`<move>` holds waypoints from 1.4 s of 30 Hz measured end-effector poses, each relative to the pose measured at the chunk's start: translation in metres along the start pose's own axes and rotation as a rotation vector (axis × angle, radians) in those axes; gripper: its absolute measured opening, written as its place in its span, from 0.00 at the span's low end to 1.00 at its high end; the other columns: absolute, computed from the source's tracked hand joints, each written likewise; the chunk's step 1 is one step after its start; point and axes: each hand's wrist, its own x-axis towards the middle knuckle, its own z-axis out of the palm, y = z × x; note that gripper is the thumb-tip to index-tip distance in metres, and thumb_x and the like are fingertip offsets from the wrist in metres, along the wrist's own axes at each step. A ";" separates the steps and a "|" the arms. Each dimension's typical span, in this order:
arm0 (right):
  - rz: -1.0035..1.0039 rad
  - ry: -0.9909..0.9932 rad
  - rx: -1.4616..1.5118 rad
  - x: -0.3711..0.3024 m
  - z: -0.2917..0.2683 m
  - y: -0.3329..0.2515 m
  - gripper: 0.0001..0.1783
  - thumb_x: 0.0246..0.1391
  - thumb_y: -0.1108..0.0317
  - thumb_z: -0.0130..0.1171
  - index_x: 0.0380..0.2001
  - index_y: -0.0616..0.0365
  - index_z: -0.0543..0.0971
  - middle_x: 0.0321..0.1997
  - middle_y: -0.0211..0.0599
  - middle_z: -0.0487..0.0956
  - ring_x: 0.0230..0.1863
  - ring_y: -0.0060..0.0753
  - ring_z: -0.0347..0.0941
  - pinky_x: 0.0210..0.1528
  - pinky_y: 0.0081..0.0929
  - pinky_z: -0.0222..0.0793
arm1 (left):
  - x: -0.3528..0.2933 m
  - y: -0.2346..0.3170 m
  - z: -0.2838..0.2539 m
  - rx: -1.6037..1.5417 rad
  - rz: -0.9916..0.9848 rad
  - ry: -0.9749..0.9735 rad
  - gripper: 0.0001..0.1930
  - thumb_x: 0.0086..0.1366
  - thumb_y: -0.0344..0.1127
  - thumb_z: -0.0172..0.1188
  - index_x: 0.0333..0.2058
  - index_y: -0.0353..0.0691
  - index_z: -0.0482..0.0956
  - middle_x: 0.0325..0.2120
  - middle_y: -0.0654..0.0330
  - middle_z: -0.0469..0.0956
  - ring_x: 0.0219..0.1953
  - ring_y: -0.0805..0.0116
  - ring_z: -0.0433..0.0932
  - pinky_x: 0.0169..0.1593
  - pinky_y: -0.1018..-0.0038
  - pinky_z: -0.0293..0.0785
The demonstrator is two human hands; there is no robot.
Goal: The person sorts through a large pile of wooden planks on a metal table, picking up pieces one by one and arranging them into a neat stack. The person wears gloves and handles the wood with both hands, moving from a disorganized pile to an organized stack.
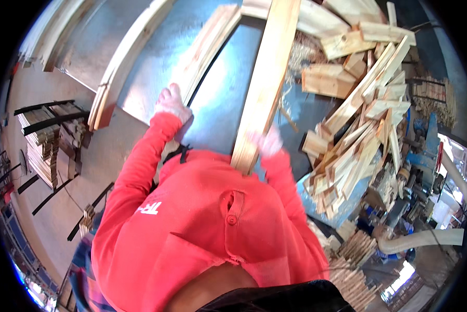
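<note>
Rests the left hand (173, 104), fingers bent, at the near end of a pale pine plank (207, 47) slanting across the upper middle of the frame. Cannot tell whether to call that hand closed around the wood or just laid against it. Places the right hand (267, 141), blurred, at the right edge of a long pine board (267, 73), close to its lower end. Cannot tell how far to call those fingers closed. Shows the long board running from the top edge of the frame down to its centre, ending just in front of a red sweatshirt (207, 229). Reveals a shiny blue-grey metal tabletop (220, 99) between plank and board. Includes another thick plank (132, 47) farther left on the same top, reaching past its near edge. Heaps wood offcuts (360, 132) across the right of the frame, near wood shavings (306, 52) to the right of the long board. Shows a stack of boards (40, 148) with black bars at the left, blue machinery (424, 140) at the far right, and a pale hose (425, 240) at the lower right.
</note>
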 end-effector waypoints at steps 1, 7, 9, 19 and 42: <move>0.009 0.016 0.238 -0.022 0.023 0.007 0.30 0.49 0.64 0.66 0.54 0.60 0.68 0.46 0.38 0.78 0.44 0.34 0.76 0.46 0.34 0.75 | 0.002 -0.004 0.001 -0.014 0.015 -0.015 0.34 0.50 0.39 0.60 0.54 0.34 0.56 0.49 0.41 0.67 0.55 0.43 0.67 0.57 0.55 0.67; 0.225 0.200 0.369 -0.042 0.049 -0.049 0.35 0.45 0.61 0.69 0.55 0.62 0.68 0.42 0.39 0.80 0.43 0.35 0.77 0.48 0.35 0.74 | -0.005 0.007 -0.032 0.062 -0.097 -0.212 0.34 0.55 0.40 0.57 0.58 0.40 0.53 0.51 0.43 0.67 0.55 0.44 0.69 0.54 0.52 0.69; -0.011 0.202 -0.130 0.010 0.033 -0.098 0.33 0.45 0.67 0.68 0.55 0.63 0.68 0.43 0.42 0.80 0.44 0.36 0.77 0.48 0.35 0.74 | -0.006 0.001 -0.028 0.089 -0.138 -0.235 0.37 0.55 0.41 0.57 0.61 0.41 0.51 0.53 0.44 0.66 0.56 0.44 0.68 0.54 0.50 0.69; -0.371 0.527 -0.541 0.299 -0.030 -0.268 0.35 0.50 0.56 0.64 0.58 0.60 0.66 0.41 0.48 0.80 0.42 0.46 0.77 0.47 0.36 0.72 | 0.009 0.002 -0.033 0.022 -0.260 -0.289 0.43 0.55 0.40 0.57 0.68 0.48 0.46 0.61 0.46 0.63 0.62 0.49 0.65 0.59 0.56 0.67; -0.001 0.466 -0.621 0.058 -0.019 0.044 0.11 0.44 0.62 0.65 0.26 0.53 0.75 0.24 0.34 0.75 0.29 0.35 0.76 0.30 0.35 0.73 | -0.020 0.013 0.001 -0.569 0.077 -0.117 0.32 0.49 0.40 0.68 0.52 0.34 0.71 0.39 0.49 0.81 0.41 0.54 0.81 0.46 0.63 0.76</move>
